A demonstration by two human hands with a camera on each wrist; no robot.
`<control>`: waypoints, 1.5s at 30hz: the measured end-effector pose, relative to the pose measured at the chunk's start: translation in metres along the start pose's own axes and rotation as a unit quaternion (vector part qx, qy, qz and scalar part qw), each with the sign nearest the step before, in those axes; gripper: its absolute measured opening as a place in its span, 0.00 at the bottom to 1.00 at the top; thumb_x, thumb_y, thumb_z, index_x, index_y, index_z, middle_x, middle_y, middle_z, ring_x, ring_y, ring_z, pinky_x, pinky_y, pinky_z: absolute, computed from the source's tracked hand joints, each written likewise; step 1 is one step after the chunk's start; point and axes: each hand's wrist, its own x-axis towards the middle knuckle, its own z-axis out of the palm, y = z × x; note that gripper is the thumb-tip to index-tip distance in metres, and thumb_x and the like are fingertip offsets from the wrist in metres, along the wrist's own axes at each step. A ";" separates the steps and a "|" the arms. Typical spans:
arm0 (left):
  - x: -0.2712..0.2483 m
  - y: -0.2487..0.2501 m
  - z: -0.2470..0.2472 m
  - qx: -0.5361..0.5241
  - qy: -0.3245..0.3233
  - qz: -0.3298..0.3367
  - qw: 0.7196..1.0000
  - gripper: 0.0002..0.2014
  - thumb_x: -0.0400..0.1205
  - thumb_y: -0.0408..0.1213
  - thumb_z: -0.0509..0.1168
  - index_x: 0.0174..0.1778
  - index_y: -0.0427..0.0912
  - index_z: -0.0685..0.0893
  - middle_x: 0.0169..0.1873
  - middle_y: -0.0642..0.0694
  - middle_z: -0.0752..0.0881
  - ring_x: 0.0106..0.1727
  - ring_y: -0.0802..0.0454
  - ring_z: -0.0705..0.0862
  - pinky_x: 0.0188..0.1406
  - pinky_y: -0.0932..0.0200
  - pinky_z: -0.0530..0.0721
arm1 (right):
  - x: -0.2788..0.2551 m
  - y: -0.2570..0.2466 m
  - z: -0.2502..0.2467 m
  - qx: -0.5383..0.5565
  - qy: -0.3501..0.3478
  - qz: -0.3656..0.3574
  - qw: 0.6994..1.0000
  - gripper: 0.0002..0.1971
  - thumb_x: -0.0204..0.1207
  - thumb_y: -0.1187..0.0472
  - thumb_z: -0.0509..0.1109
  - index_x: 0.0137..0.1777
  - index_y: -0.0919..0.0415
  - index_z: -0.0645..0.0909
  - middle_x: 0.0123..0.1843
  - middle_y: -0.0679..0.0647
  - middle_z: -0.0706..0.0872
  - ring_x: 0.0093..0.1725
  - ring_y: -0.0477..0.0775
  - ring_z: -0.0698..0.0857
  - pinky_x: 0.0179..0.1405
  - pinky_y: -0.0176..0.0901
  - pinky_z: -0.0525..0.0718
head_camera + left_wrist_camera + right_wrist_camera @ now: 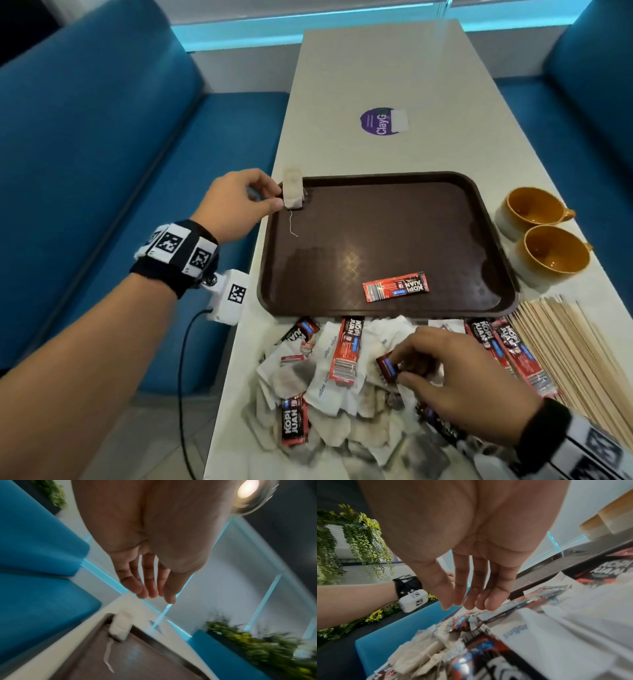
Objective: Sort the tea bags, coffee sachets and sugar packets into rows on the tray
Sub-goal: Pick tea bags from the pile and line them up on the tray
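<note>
Left hand (236, 202) pinches tea bag (293, 188) over tray (493, 219) corner; right hand (455, 373) pinches 1 coffee sachet (387, 368).

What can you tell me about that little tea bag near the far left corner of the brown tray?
The tea bag is a small off-white paper pouch, darker where the tea shows through. It sits at the far left corner of the brown tray, leaning on the rim. A thin white string trails from it onto the tray floor. The left hand is at its edge, fingertips touching or just leaving it; the left wrist view is too blurred to settle that.
</note>
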 end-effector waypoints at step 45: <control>-0.263 0.038 0.080 -0.335 -0.086 -0.113 0.931 0.08 0.87 0.29 0.67 0.48 0.43 0.76 0.36 0.46 0.87 0.26 0.39 0.87 0.36 0.23 0.89 | -0.018 -0.027 0.056 -0.186 -0.120 -0.023 0.975 0.09 0.83 0.61 0.69 0.54 0.52 0.91 0.53 0.47 0.82 0.55 0.52 0.81 0.50 0.43 0.77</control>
